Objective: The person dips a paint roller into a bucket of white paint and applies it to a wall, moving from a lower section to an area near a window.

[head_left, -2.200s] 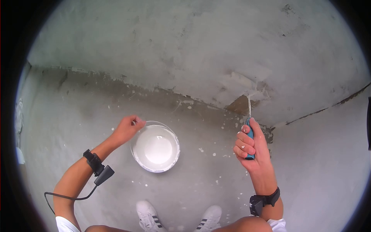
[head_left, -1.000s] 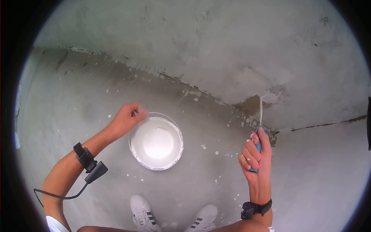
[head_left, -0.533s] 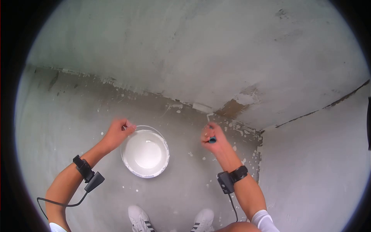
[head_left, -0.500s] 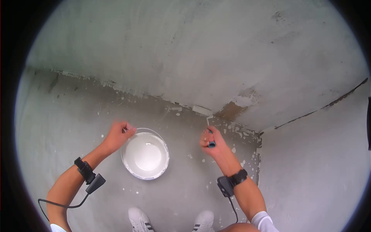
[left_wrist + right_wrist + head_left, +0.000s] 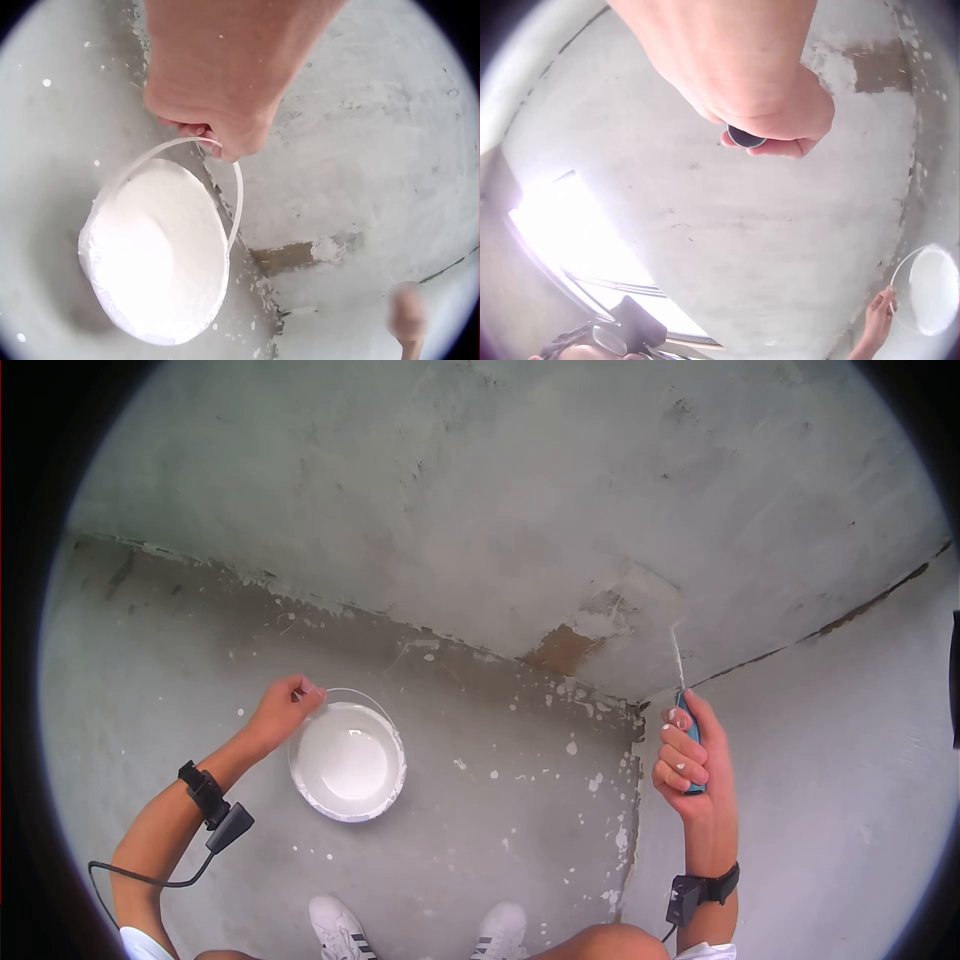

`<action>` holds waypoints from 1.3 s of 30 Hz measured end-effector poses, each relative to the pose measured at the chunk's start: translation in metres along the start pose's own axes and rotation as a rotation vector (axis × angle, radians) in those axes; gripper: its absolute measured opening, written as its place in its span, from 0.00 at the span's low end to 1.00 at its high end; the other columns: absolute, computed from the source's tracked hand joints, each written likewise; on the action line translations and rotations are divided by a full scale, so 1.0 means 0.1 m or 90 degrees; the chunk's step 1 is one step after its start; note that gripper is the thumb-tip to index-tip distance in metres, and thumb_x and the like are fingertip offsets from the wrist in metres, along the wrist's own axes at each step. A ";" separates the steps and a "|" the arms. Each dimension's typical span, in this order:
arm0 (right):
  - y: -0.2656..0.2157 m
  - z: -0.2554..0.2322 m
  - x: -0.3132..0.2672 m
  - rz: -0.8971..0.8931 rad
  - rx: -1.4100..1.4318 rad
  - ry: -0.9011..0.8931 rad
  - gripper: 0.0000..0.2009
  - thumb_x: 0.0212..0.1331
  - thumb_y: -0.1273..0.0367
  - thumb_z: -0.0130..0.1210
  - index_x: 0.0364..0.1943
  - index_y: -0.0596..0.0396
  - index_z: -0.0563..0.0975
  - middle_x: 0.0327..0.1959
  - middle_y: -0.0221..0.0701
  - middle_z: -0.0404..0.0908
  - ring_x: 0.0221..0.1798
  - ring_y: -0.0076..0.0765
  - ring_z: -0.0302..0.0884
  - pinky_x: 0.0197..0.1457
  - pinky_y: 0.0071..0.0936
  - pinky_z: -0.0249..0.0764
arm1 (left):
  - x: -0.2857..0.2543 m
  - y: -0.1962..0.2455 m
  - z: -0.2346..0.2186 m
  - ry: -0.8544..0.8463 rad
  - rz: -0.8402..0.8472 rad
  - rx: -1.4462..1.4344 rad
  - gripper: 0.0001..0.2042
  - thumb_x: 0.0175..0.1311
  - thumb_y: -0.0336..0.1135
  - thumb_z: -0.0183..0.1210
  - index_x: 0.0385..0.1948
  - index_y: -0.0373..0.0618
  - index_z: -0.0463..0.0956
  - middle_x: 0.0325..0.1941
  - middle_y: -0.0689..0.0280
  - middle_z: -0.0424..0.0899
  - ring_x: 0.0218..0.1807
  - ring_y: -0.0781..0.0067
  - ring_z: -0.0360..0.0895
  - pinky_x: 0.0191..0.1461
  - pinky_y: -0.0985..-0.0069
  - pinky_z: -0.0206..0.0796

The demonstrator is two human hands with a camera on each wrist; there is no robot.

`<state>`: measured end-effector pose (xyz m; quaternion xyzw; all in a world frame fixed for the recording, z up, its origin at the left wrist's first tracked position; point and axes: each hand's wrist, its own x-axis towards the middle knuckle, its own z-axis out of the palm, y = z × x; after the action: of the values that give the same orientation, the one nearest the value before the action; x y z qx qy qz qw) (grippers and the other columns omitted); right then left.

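In the head view my left hand (image 5: 285, 712) grips the thin raised handle (image 5: 365, 696) of a white bucket (image 5: 397, 785). White paint (image 5: 352, 755) fills part of the bucket. The left wrist view shows fingers (image 5: 214, 142) curled round that handle above the bucket. On the right, my right hand (image 5: 695, 750) holds a paint roller (image 5: 679, 657) by its teal handle, thumb along the top. White roller sleeve (image 5: 655, 588) overlaps the wall, right of a brown bare patch (image 5: 563, 651). In the right wrist view, the handle's dark round end (image 5: 745, 137) shows below the palm.
A grey-white wall (image 5: 400, 490) meets the paint-spattered grey floor (image 5: 470, 850) along a rough edge. Another wall (image 5: 830, 760) joins it at right. Two white shoes (image 5: 340, 925) stand at the bottom. A bright window (image 5: 585, 240) shows in the right wrist view.
The roller has gone from the wall's foot, left of the brown patch, up and right across the wall. My right hand moved right with it. My left hand still holds the bucket's handle.
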<state>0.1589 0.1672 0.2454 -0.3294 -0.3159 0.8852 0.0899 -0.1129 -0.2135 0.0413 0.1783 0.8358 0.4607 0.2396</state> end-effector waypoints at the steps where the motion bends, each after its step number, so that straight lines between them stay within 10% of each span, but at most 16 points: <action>1: 0.05 -0.04 0.03 0.000 -0.017 0.002 0.18 0.73 0.57 0.42 0.23 0.47 0.69 0.07 0.15 0.53 0.04 0.16 0.46 0.07 0.19 0.49 | 0.00 -0.01 0.00 -0.005 -0.004 0.002 0.12 0.66 0.39 0.60 0.30 0.39 0.76 0.27 0.71 0.74 0.32 0.82 0.65 0.37 0.78 0.61; 20: 0.53 -0.42 0.43 0.074 0.010 0.057 0.18 0.72 0.56 0.46 0.22 0.45 0.68 0.07 0.15 0.52 0.06 0.16 0.44 0.09 0.20 0.44 | 0.02 0.04 -0.01 -0.004 -0.056 0.028 0.12 0.67 0.40 0.59 0.29 0.41 0.75 0.25 0.75 0.72 0.30 0.86 0.64 0.34 0.81 0.59; 29: 1.11 -1.03 1.80 0.261 0.169 0.149 0.16 0.70 0.62 0.46 0.21 0.47 0.69 0.09 0.16 0.54 0.08 0.17 0.48 0.12 0.21 0.47 | 0.00 0.07 -0.01 -0.001 -0.072 0.037 0.11 0.67 0.39 0.59 0.29 0.41 0.74 0.26 0.75 0.73 0.30 0.86 0.65 0.35 0.81 0.59; 39: 0.42 -0.58 0.56 0.155 0.076 -0.049 0.18 0.73 0.59 0.43 0.22 0.47 0.69 0.07 0.15 0.53 0.06 0.17 0.46 0.10 0.20 0.45 | 0.01 0.09 0.00 -0.013 -0.061 0.021 0.12 0.68 0.40 0.58 0.28 0.42 0.73 0.27 0.74 0.73 0.31 0.86 0.66 0.36 0.82 0.60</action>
<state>0.1555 0.1838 0.1561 -0.3254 -0.2234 0.9187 -0.0108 -0.1128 -0.2085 0.0487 0.1465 0.8483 0.4331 0.2670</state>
